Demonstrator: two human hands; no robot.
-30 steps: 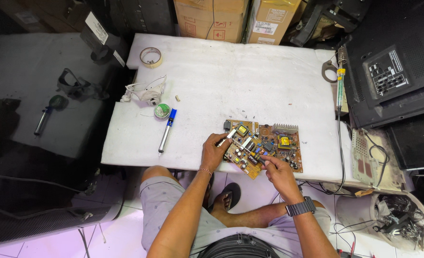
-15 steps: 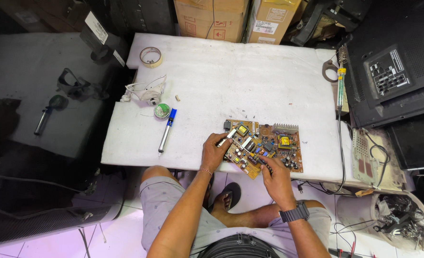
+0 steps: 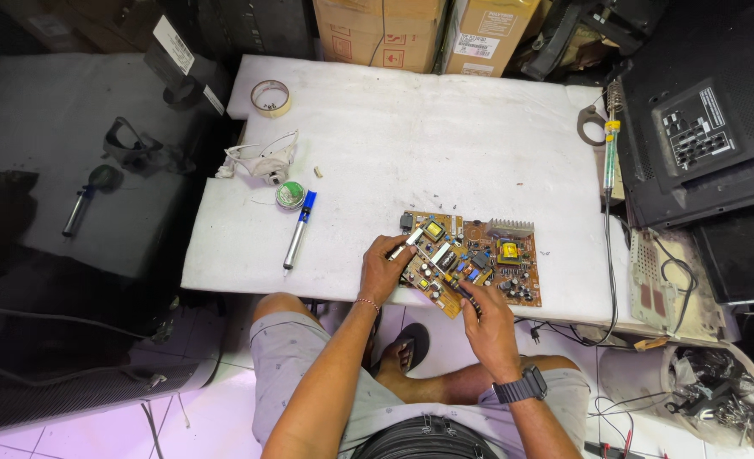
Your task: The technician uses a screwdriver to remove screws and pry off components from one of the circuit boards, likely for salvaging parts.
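The fingers of the left hand (image 3: 384, 270) curl over the left edge of the brown printed circuit board (image 3: 470, 259), pinching a small white part there and pressing the board down. The fingers of the right hand (image 3: 489, 327) are pressed together around a thin dark probe-like tool (image 3: 459, 290), gripped like a pen, its tip resting among the parts near the board's lower edge; what the tip touches is too small to tell.

The board lies flat near the front edge of the bench (image 3: 428, 144), just ahead of the person's knees. To do this well, I judge the left hand should hold the board firmly so it cannot slide on the soft cover, while the right keeps the tool steep and light, touching one spot only, since the parts crowd closely.

The board is rigid and studded: a yellow-topped transformer, a ribbed silver heat sink, dark cylindrical capacitors. The bench cover is white, padded and slightly fuzzy.

Well apart to the left lie a pen-shaped tool with a blue handle and silver barrel (image 3: 298, 229), a small round green tin (image 3: 289, 195), a tangle of white cable (image 3: 258, 160) and a roll of beige tape (image 3: 271, 97). At the right edge rests a slim soldering iron with a green and yellow handle (image 3: 610, 157). A dark wristwatch (image 3: 519, 388) sits on the right wrist.
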